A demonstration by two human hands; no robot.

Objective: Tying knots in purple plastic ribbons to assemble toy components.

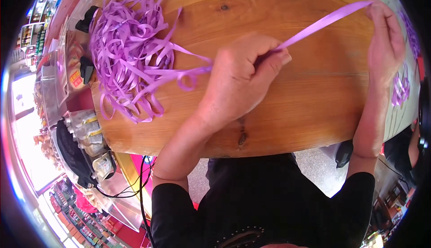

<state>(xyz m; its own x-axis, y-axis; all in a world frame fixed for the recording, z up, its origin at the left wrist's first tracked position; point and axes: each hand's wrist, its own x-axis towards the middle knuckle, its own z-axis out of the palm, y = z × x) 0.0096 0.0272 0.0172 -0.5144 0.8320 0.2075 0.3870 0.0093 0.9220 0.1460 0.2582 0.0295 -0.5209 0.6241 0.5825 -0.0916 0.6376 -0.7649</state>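
A length of purple ribbon (327,22) stretches taut between my two hands above the wooden table. My left hand (244,75) is closed round it near the middle of the tabletop, thumb pressed against the fingers. At the upper right, my right hand (386,41) pinches the ribbon's other end between thumb and fingers. Behind my left hand, strands trail leftward to a large tangled heap of purple ribbon (132,52) on the table's left side. One small loop hangs just left of that wrist.
The wooden table (292,113) has a curved-looking front edge near my body. Clear plastic bins with packaged goods (90,131) stand along its left side, with black cables (142,176) below them. More purple ribbon (401,86) lies on a pale surface at the right.
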